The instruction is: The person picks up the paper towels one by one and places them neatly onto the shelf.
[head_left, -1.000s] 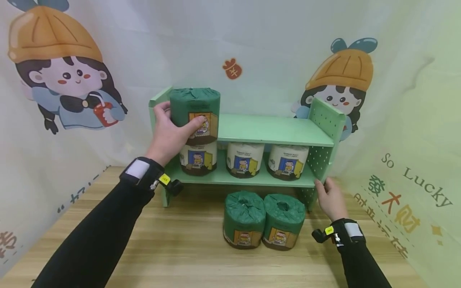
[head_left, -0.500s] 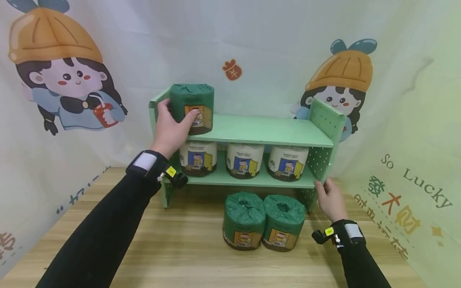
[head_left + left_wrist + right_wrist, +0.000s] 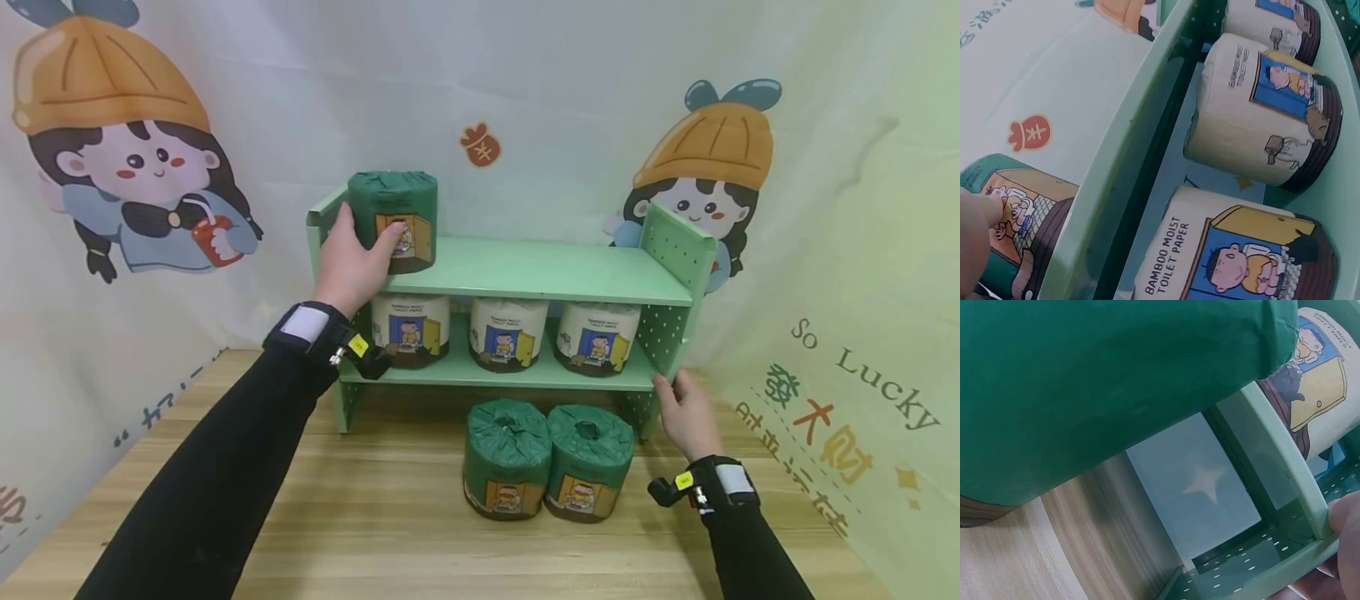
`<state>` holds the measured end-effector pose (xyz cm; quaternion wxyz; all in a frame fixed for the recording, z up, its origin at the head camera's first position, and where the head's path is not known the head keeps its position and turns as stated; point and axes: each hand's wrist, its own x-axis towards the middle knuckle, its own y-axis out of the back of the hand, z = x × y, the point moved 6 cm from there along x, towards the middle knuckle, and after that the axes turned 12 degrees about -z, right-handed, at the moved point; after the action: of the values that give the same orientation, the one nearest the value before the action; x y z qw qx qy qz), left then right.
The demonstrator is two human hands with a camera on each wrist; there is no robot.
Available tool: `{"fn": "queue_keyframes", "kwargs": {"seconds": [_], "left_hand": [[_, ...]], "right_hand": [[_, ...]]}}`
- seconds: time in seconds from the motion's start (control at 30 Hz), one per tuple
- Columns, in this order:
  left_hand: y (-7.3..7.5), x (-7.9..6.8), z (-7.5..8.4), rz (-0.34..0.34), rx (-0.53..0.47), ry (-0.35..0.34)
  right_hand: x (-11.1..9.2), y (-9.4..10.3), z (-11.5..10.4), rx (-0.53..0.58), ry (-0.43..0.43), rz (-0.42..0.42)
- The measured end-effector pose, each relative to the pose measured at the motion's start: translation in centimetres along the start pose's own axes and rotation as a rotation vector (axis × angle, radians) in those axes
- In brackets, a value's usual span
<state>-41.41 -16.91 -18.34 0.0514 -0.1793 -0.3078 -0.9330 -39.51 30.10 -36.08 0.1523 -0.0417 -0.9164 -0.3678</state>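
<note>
A green-wrapped toilet paper roll [image 3: 393,193] stands upright at the left end of the top shelf of a light green rack [image 3: 562,268]. My left hand [image 3: 348,265] grips it, the thumb across its printed front and the fingers round its left side. In the left wrist view the thumb [image 3: 974,234] lies on the roll's picture. Lower down on the right, my right hand [image 3: 688,415] holds the front edge of the rack's perforated side panel. Its fingers [image 3: 1349,528] show at that edge in the right wrist view.
Three white toilet paper rolls, left [image 3: 410,329], middle [image 3: 507,333] and right [image 3: 598,337], stand spaced along the lower shelf. Two green rolls, one [image 3: 510,458] touching the other [image 3: 591,462], stand on the wooden table [image 3: 360,533] before the rack. A printed curtain [image 3: 555,100] hangs behind.
My left hand has moved the green roll left and back, from in front of the upper shelf onto its left end. The right hand has stayed on the rack.
</note>
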Motion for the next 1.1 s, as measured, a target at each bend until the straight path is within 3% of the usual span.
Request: {"fn": "queue_keyframes", "kwargs": {"seconds": [0.13,0.27,0.6,0.87,1.1], "left_hand": [[-0.2,-1.3,0.0,0.037,-0.048,-0.070],[-1.0,-3.6,0.0,0.069,-0.116,-0.179],[-3.6,-8.6,-0.2,-0.010,-0.376,-0.350],[-7.0,-12.9,-0.3,-0.117,-0.548,-0.355],[-10.0,-13.9,-1.2,-0.193,-0.608,-0.340]], "right_hand": [[0.0,0.1,-0.1,0.005,0.005,-0.002],[0.0,0.1,-0.2,0.006,0.001,-0.007],[-0.1,0.0,-0.2,0.016,-0.003,-0.015],[-0.2,0.0,-0.4,0.018,-0.003,-0.007],[-0.3,0.1,-0.4,0.016,-0.005,-0.012]]}}
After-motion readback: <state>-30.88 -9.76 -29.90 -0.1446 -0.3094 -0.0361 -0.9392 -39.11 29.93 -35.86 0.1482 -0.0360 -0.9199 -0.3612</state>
